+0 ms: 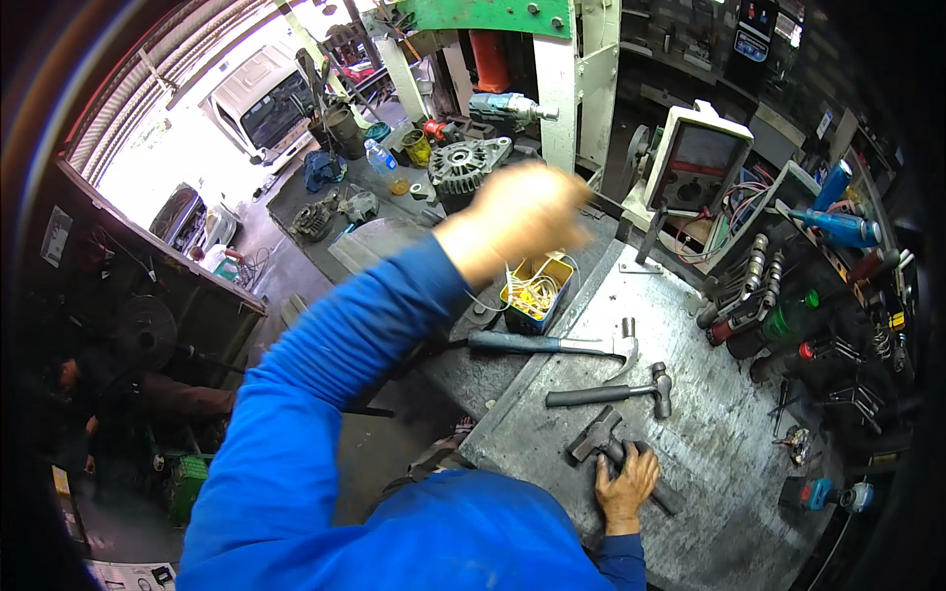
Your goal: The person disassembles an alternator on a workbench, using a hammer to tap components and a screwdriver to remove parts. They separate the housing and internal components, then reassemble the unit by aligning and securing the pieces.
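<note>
Hammers lie on the grey bench (pixel 690 463). The right hand (pixel 625 488) grips a dark hammer (pixel 601 438) near the front edge. The left hand (pixel 517 217) is up high and blurry, so I cannot tell its grip. It looks like picking-up time; next, a firm lift.

Open lane: bare grey steel bench top (pixel 709 463), right of centre.
Blocking, left: claw hammer (pixel 562 345), ball-peen hammer (pixel 616 392).
Blocking, back: yellow parts box (pixel 537 292), grey test meter (pixel 695 163).
</note>
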A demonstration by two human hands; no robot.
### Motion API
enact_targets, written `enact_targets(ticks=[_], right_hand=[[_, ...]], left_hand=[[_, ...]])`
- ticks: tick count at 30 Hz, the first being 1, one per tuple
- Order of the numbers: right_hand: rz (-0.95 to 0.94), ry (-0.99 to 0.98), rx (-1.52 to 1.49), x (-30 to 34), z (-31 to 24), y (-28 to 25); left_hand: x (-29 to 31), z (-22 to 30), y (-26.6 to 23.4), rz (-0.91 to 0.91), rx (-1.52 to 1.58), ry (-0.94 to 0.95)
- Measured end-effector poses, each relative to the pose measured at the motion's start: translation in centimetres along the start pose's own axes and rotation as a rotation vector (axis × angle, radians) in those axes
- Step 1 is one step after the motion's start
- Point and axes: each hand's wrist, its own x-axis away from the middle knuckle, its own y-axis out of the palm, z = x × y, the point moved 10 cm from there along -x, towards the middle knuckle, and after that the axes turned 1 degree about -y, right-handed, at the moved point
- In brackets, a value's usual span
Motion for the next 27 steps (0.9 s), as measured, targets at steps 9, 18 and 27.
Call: enact_targets(ticks=[9, 18, 27], right_hand=[[0.056, 0.158, -0.171, -1.0, -0.2, -1.7], [0.225, 0.204, -0.265, -3.2, -9.3, -4.8], [0.208, -0.095, -0.233, -11.5, -24.9, -4.7]], left_hand=[[-1.6, -20.2, 3.0, -0.276, 0.169, -0.277], [-0.3, -20.1, 0.4, -0.143, 0.034, -0.163], [0.5, -22.9, -3.8, -0.107, 0.213, -0.081]])
